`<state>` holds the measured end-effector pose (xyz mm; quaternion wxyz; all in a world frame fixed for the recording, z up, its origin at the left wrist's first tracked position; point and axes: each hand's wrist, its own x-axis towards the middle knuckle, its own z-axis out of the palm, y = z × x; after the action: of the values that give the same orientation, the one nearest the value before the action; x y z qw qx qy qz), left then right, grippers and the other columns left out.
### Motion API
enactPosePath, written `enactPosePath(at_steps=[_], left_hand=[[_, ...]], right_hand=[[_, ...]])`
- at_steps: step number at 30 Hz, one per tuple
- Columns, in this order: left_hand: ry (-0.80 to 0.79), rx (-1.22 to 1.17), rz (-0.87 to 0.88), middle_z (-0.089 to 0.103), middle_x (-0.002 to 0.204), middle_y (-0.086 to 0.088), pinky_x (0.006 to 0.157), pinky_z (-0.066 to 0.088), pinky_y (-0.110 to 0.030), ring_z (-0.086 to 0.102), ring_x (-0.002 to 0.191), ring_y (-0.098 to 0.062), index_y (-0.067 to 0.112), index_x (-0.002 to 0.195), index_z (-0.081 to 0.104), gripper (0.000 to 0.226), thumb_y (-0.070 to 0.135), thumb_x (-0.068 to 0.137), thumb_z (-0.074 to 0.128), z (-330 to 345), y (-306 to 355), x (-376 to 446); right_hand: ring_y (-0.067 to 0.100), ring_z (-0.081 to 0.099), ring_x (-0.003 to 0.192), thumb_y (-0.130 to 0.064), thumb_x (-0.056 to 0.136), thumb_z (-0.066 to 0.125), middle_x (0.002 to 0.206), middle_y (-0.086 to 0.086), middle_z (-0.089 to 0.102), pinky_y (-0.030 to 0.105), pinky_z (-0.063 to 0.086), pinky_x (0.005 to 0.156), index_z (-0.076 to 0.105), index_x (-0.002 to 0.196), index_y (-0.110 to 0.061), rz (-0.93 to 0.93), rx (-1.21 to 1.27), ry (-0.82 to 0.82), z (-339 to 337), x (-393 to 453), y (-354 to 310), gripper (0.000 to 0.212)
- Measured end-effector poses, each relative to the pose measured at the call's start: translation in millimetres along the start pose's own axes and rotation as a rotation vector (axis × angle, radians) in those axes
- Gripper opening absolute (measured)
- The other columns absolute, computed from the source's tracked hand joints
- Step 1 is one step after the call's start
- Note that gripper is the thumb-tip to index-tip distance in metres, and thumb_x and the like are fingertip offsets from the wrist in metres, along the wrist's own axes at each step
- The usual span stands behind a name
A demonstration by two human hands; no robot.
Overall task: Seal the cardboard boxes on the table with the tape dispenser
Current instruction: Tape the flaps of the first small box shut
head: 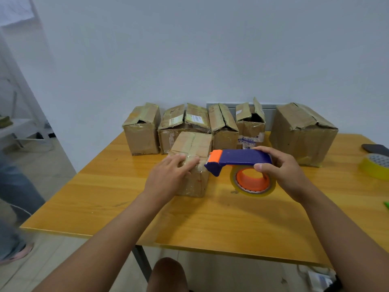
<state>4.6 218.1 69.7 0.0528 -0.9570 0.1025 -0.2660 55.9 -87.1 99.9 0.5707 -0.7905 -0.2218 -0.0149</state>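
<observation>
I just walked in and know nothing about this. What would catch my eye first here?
Likely the blue and orange tape dispenser, gripped by the right hand above the yellow table. Its nose meets the small box, where the left hand presses flat. Behind stand five more boxes, several with flaps ajar.

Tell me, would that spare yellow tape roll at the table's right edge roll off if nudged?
Probably not: the yellow tape roll lies flat on the table, so a push should slide it. It looks light and rigid. Sitting near the edge, a hard shove could drop it.
</observation>
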Motion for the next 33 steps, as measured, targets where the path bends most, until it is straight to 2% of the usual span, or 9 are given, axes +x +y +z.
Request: enactPosePath(at_steps=[3, 5, 6, 8, 12, 15, 23, 29, 33], left_hand=[[-0.015, -0.010, -0.021, 0.055, 0.134, -0.007, 0.084, 0.052, -0.034, 0.055, 0.119, -0.026, 0.032, 0.137, 0.047, 0.056, 0.030, 0.086, 0.072, -3.0, 5.7, 3.9], [-0.011, -0.019, 0.026, 0.037, 0.154, -0.006, 0.114, 0.025, -0.032, 0.034, 0.142, -0.024, 0.025, 0.146, 0.038, 0.057, 0.025, 0.094, 0.061, 1.1, 12.5, 6.5], [-0.008, -0.048, 0.039, 0.025, 0.160, -0.004, 0.117, 0.008, -0.029, 0.021, 0.148, -0.021, 0.021, 0.150, 0.032, 0.058, 0.025, 0.097, 0.055, 4.0, 16.3, 8.0], [-0.013, -0.106, 0.032, 0.022, 0.161, -0.001, 0.115, 0.000, -0.025, 0.016, 0.149, -0.016, 0.019, 0.153, 0.027, 0.059, 0.037, 0.100, 0.047, 6.0, 23.1, 11.4], [0.005, -0.136, -0.022, 0.055, 0.141, -0.003, 0.106, 0.040, -0.035, 0.050, 0.131, -0.022, 0.025, 0.138, 0.051, 0.050, 0.046, 0.094, 0.057, 8.4, 20.8, 11.9], [0.064, -0.111, -0.050, 0.063, 0.129, -0.006, 0.090, 0.052, -0.038, 0.059, 0.118, -0.026, 0.021, 0.128, 0.061, 0.042, 0.041, 0.091, 0.063, 10.8, 20.9, 11.2], [0.098, -0.156, -0.051, 0.063, 0.129, -0.006, 0.092, 0.052, -0.039, 0.059, 0.117, -0.025, 0.021, 0.126, 0.062, 0.042, 0.045, 0.091, 0.062, 12.1, 20.4, 9.4], [-0.005, -0.235, -0.096, 0.053, 0.142, 0.000, 0.103, 0.041, -0.035, 0.046, 0.132, -0.018, 0.025, 0.136, 0.056, 0.057, 0.054, 0.086, 0.048, 0.1, 25.5, 7.7], [0.004, -0.415, -0.266, 0.064, 0.123, 0.009, 0.083, 0.042, -0.027, 0.053, 0.119, -0.012, 0.029, 0.120, 0.068, 0.050, 0.059, 0.097, 0.035, -5.6, 34.2, 18.4]], right_hand=[[0.011, 0.057, 0.105, -0.055, 0.066, 0.069, 0.119, -0.014, 0.056, 0.021, 0.049, 0.074, 0.057, 0.120, -0.043, 0.001, -0.008, 0.014, 3.4, -0.7, 1.3, 0.056], [0.013, 0.056, 0.106, -0.051, 0.069, 0.068, 0.120, -0.013, 0.055, 0.024, 0.050, 0.075, 0.056, 0.121, -0.041, 0.007, -0.015, 0.026, 4.7, 0.5, 2.6, 0.054], [0.014, 0.056, 0.107, -0.050, 0.070, 0.067, 0.120, -0.014, 0.055, 0.025, 0.050, 0.076, 0.056, 0.122, -0.040, 0.009, -0.019, 0.028, 4.5, 0.9, 3.3, 0.054], [0.014, 0.055, 0.108, -0.049, 0.071, 0.067, 0.121, -0.015, 0.054, 0.026, 0.050, 0.077, 0.056, 0.121, -0.041, 0.010, -0.025, 0.030, 3.5, 0.8, 3.8, 0.052], [0.012, 0.056, 0.107, -0.049, 0.071, 0.066, 0.118, -0.017, 0.055, 0.023, 0.049, 0.076, 0.056, 0.120, -0.043, 0.014, -0.006, 0.030, 4.2, -1.8, 3.7, 0.050], [0.011, 0.056, 0.109, -0.051, 0.069, 0.069, 0.120, -0.016, 0.056, 0.024, 0.050, 0.080, 0.057, 0.118, -0.046, 0.012, -0.008, 0.017, 3.1, -3.4, 6.7, 0.050], [0.017, 0.056, 0.108, -0.064, 0.060, 0.065, 0.123, -0.008, 0.058, 0.031, 0.050, 0.077, 0.060, 0.117, -0.048, 0.015, -0.057, 0.007, -33.4, -14.4, 11.4, 0.059], [0.009, 0.056, 0.100, -0.050, 0.068, 0.068, 0.117, -0.019, 0.055, 0.022, 0.046, 0.071, 0.056, 0.115, -0.049, -0.021, -0.237, -0.081, -31.5, -1.4, -12.4, 0.049], [0.006, 0.055, 0.097, -0.051, 0.070, 0.071, 0.111, -0.016, 0.056, 0.019, 0.042, 0.072, 0.059, 0.118, -0.038, -0.059, -0.406, -0.183, -25.6, 17.5, -34.4, 0.051]])
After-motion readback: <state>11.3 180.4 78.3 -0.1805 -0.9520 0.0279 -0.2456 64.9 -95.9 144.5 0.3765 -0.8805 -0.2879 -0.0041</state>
